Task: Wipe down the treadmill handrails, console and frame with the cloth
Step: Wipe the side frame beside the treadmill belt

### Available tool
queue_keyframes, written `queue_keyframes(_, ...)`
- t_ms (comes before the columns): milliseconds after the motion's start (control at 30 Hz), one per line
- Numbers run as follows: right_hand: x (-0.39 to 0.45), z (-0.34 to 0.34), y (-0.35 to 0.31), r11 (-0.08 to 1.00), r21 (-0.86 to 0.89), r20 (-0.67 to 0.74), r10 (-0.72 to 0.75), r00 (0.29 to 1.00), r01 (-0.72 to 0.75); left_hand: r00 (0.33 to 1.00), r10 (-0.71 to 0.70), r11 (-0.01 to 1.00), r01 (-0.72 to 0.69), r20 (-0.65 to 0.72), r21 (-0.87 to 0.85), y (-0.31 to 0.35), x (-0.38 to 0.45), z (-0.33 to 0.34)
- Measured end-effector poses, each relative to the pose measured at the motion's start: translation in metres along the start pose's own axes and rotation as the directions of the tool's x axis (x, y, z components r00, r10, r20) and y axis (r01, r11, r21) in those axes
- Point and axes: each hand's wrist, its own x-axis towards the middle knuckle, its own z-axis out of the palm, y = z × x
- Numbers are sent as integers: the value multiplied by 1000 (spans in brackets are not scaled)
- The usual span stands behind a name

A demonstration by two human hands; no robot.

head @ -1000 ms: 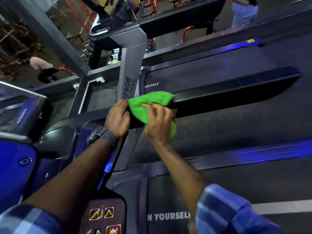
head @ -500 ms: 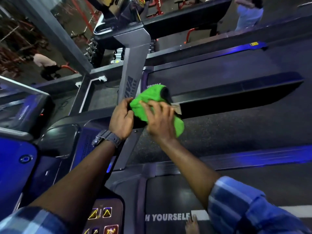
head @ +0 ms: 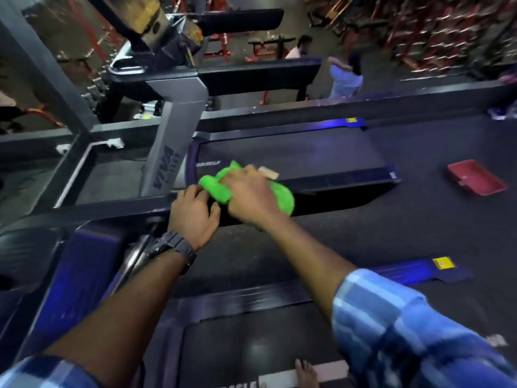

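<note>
Both hands hold as before; cloth (head: 223,189) now bunched tighter.

Right hand (head: 250,193) presses cloth (head: 282,198) (green) on handrail (head: 335,183).

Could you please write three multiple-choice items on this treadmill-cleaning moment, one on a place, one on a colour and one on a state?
1. Where is the cloth?
A. On the handrail
B. On the floor
C. In the red tray

2. What colour is the cloth?
A. White
B. Green
C. Yellow

3. What is the right hand doing?
A. Hanging idle
B. Pressing a console button
C. Gripping the cloth on the rail

Key: 1 A, the cloth is bunched over the dark handrail under the hand; 2 B, it shows bright green; 3 C, the fingers curl over the cloth, while the left hand rests on the rail beside it.
</note>
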Motion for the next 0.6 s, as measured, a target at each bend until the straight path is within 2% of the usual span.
queue_keyframes(100,-41,-14,31,989,-46,132,-137,982,144,1000,-16,1000,16,-18,11,19,0,3)
queue_keyframes(167,-72,-42,72,988,-98,116,-110,987,122,999,49,998,-48,-23,44,30,-4,8)
queue_keyframes(233,-85,-73,124,985,-168,51,52,997,-43,996,81,997,-80,-30,24,47,-4,12)
queue_keyframes(300,-72,-96,163,935,-204,13,298,955,-289,996,88,996,-88,-14,12,69,2,17)
queue_keyframes(333,-60,-99,169,909,-223,37,368,929,-351,995,97,995,-97,0,12,80,4,20)
queue_keyframes(400,-48,-98,170,932,-259,115,289,950,-252,994,105,994,-105,7,1,111,8,26)
queue_keyframes(533,-88,-106,193,992,-116,218,-28,975,54,996,89,996,-89,-4,28,173,11,41)
queue_keyframes(600,-113,-127,237,988,-132,181,-51,982,75,998,56,997,-55,-20,49,204,12,49)
